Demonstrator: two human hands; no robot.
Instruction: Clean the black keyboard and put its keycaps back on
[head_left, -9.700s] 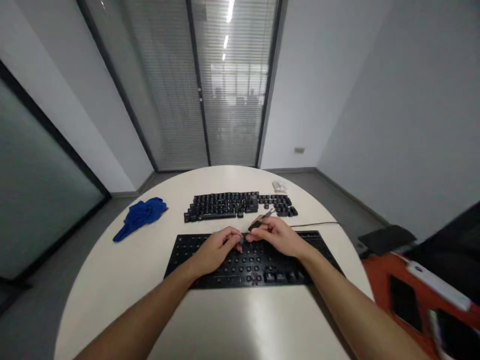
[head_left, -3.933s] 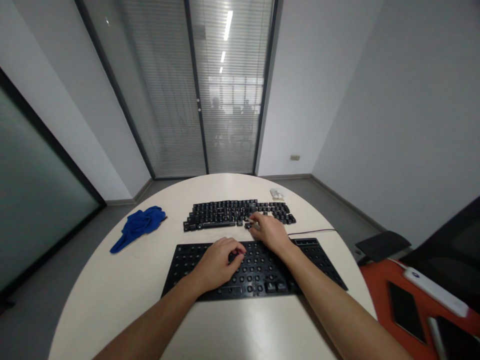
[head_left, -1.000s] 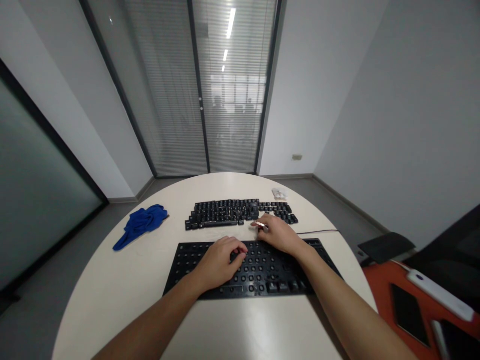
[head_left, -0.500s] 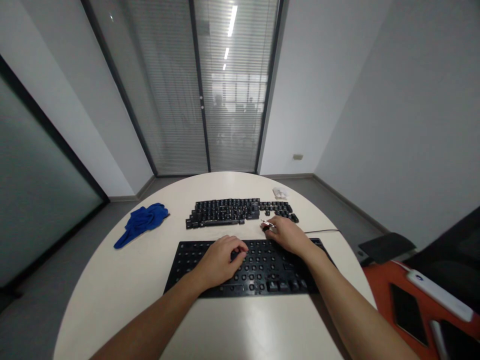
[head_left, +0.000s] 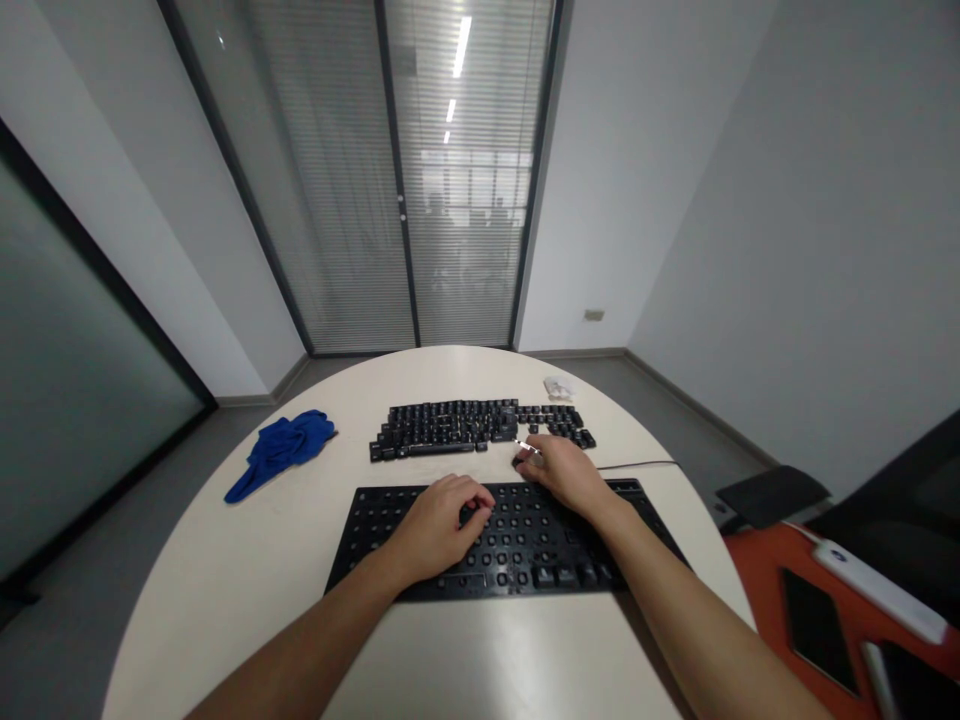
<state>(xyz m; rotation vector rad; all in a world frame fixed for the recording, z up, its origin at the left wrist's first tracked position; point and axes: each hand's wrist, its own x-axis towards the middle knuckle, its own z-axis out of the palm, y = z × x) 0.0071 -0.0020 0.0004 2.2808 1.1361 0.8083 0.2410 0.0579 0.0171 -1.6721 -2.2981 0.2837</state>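
Note:
A black keyboard (head_left: 517, 540) lies on the round table, most of its keycaps off, with a few large keys left along its near right edge. My left hand (head_left: 446, 525) rests on its middle, fingers curled together and the thumb tip near the index finger; nothing shows between them. Just beyond the far edge, my right hand (head_left: 561, 470) pinches a thin silver metal tool (head_left: 528, 447) whose tip points away and left. Something small and black (head_left: 517, 462) sits under those fingertips, too hidden to name. Loose black keycaps (head_left: 435, 425) stand in rows farther back, with number-pad keycaps (head_left: 562, 418) to their right.
A crumpled blue cloth (head_left: 289, 445) lies on the left of the white table (head_left: 225, 580). A small clear plastic bag (head_left: 559, 388) is at the back right. The cable (head_left: 637, 465) runs off rightward. A phone (head_left: 819, 622) and power strip (head_left: 877, 588) rest on an orange seat.
My right hand has shifted slightly left with the silver tool, towards the gap in front of the keycap rows. My left hand stays in place on the keyboard.

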